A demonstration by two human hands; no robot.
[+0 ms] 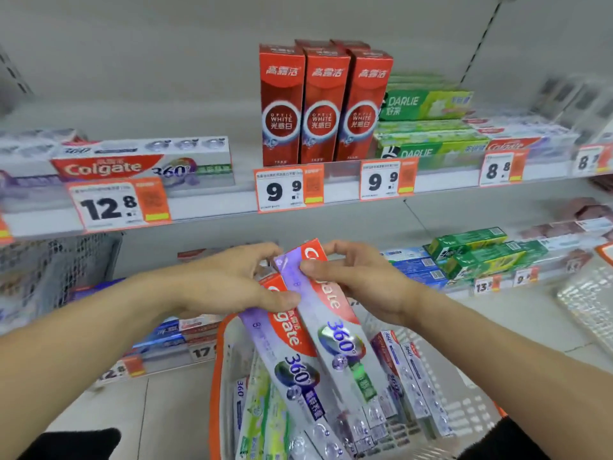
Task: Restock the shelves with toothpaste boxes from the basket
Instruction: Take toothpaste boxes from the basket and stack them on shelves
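Note:
Two Colgate 360 toothpaste boxes are held side by side above the basket [219, 360], their top ends pointing at the shelf. My left hand [238, 280] grips the left box [292, 356] with the dark blue label. My right hand [361, 277] pinches the top of the right box [345, 340] with the green label. Several more toothpaste boxes [414, 386] lie in the white, orange-rimmed basket below. A matching Colgate 360 box [146, 161] lies flat on the upper shelf at left, above a 12.8 price tag [116, 204].
Three red upright Optic White boxes [323, 104] stand mid-shelf, with green Darlie boxes [428, 127] stacked to their right. The lower shelf holds green boxes [477, 254] and blue ones. A wire basket [53, 273] hangs at left, another wire rack [590, 300] at right.

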